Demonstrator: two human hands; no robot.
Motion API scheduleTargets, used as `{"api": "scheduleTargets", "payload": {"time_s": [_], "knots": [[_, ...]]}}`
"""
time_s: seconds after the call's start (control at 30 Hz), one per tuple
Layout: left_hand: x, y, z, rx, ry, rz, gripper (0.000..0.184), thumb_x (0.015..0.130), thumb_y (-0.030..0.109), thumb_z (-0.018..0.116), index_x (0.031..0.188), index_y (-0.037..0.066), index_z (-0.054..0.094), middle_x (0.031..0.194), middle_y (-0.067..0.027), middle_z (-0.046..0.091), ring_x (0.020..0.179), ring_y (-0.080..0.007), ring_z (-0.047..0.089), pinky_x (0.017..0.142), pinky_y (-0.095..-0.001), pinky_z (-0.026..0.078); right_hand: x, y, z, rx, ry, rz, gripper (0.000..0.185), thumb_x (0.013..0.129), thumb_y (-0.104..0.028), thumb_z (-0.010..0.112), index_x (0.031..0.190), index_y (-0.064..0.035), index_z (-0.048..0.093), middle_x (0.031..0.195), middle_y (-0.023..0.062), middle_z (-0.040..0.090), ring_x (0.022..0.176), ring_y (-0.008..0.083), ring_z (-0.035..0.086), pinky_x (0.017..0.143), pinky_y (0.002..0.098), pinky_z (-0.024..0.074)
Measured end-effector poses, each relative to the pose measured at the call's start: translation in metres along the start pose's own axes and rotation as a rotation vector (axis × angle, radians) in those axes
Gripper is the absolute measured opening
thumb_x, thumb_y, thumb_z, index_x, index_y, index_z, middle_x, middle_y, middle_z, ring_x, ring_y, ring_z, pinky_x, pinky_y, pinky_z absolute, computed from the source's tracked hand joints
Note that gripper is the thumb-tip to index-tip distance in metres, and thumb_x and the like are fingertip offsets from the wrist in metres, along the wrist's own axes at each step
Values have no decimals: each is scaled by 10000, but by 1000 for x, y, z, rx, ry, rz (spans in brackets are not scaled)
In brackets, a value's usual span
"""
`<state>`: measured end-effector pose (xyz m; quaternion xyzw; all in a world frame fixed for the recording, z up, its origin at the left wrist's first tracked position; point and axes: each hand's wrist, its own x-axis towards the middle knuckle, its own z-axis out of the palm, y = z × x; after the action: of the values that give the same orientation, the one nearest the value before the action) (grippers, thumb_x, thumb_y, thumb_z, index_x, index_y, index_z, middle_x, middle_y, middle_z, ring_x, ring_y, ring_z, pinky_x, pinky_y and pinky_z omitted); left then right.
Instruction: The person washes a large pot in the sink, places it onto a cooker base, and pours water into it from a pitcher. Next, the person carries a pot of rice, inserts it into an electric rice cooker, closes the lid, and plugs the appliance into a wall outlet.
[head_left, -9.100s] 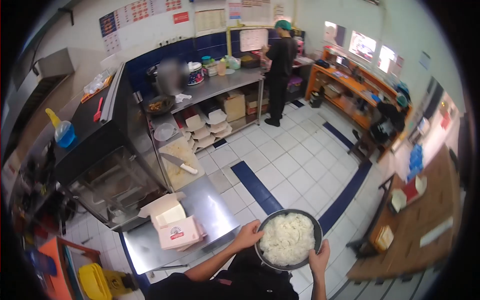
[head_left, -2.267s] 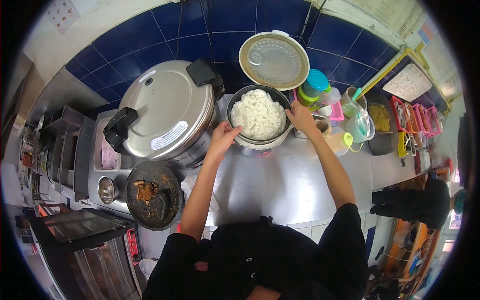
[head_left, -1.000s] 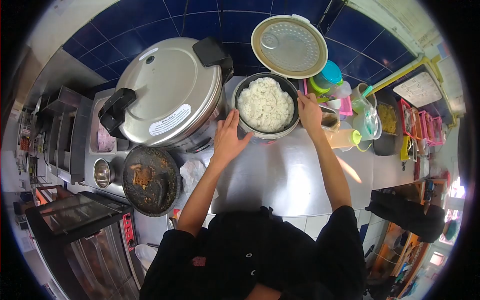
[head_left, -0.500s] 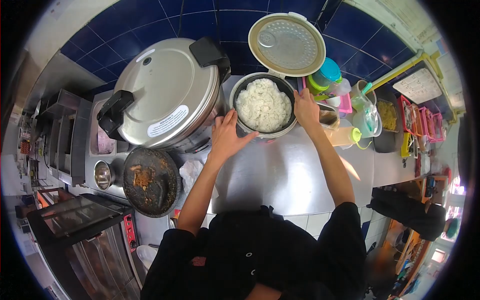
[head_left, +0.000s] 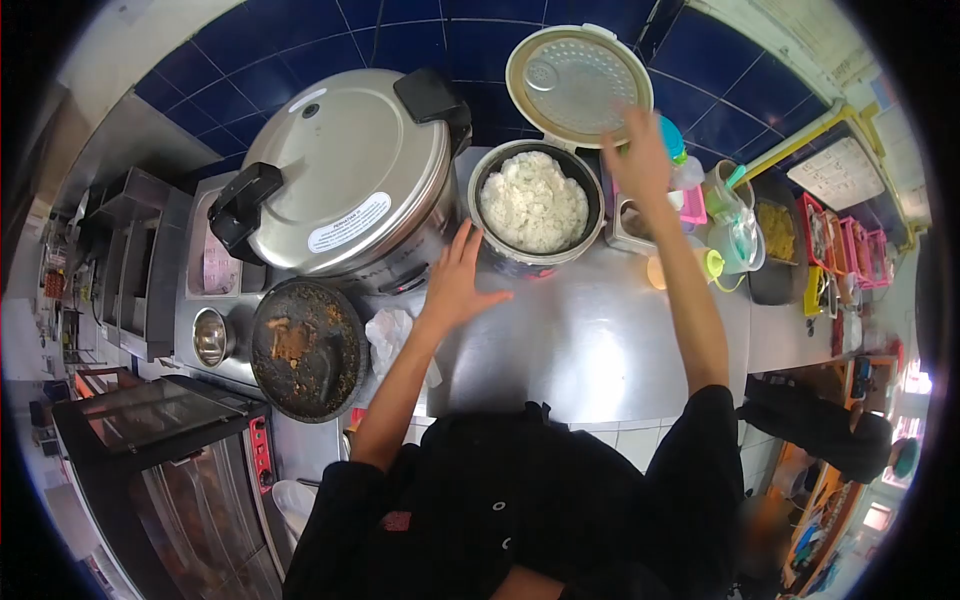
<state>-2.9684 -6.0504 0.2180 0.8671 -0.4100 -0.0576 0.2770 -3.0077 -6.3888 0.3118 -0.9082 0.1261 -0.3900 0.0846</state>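
A small rice cooker [head_left: 592, 232] stands with its lid [head_left: 560, 78] raised at the back. White cooked rice [head_left: 535, 203] is heaped inside its dark inner pot. My left hand [head_left: 458, 285] is at the cooker's front left, fingers spread and holding nothing; whether the fingertips touch the cooker I cannot tell. At the right edge of the raised lid is my right hand [head_left: 642, 155], blurred by motion, with thumb and fingers apart and nothing visible in them. Contact with the lid cannot be made out.
A large steel rice cooker [head_left: 345, 180] with black clamps stands at left. Before it are a stone mortar [head_left: 310, 350] with brown paste, a steel bowl [head_left: 211, 337] and a crumpled plastic bag [head_left: 388, 335]. Bottles, containers and a yellow-capped bottle [head_left: 712, 263] crowd the right. Another person [head_left: 820, 425] is far right.
My right hand has left the pot's right rim and moved up to the raised lid. My left hand has come slightly away from the cooker's front. The view has shifted a little.
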Motion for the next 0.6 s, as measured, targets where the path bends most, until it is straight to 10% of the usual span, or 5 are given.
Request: {"api": "scheduleTargets", "payload": {"time_s": [0.17, 0.23, 0.4, 0.6], "knots": [[-76, -16, 19, -161, -74, 11, 899, 751, 374, 838, 1455, 10, 414, 1587, -231, 256, 1348, -410, 421, 1088, -467, 402, 93, 57, 0, -151, 233, 29, 721, 837, -468, 722, 1402, -75, 506, 1365, 231, 537, 1201, 395, 570, 1004, 450, 468], [-96, -26, 17, -213, -34, 28, 790, 799, 290, 816, 1445, 30, 443, 1564, -228, 314, 1274, -377, 507, 1036, -455, 446, 97, 58, 6, 290, -242, 273, 763, 836, -546, 700, 1410, -81, 507, 1349, 246, 573, 1205, 398, 584, 1028, 433, 455], [-131, -34, -16, -485, -42, -197, 659, 804, 218, 817, 1378, 64, 532, 1435, -193, 486, 1194, -313, 582, 943, -404, 507, 18, -1, -29, 188, -151, -58, 456, 874, -305, 712, 1274, -97, 646, 1188, 142, 685, 1073, 329, 648, 1044, 415, 408], [-77, -5, -56, -555, -35, -136, 559, 813, 150, 802, 1325, 80, 589, 1222, -101, 636, 1047, -212, 641, 885, -354, 512, -125, -47, -24, 135, -379, -221, 658, 674, -239, 841, 1282, -148, 607, 1225, 25, 639, 1210, 196, 560, 1143, 522, 283]]}}
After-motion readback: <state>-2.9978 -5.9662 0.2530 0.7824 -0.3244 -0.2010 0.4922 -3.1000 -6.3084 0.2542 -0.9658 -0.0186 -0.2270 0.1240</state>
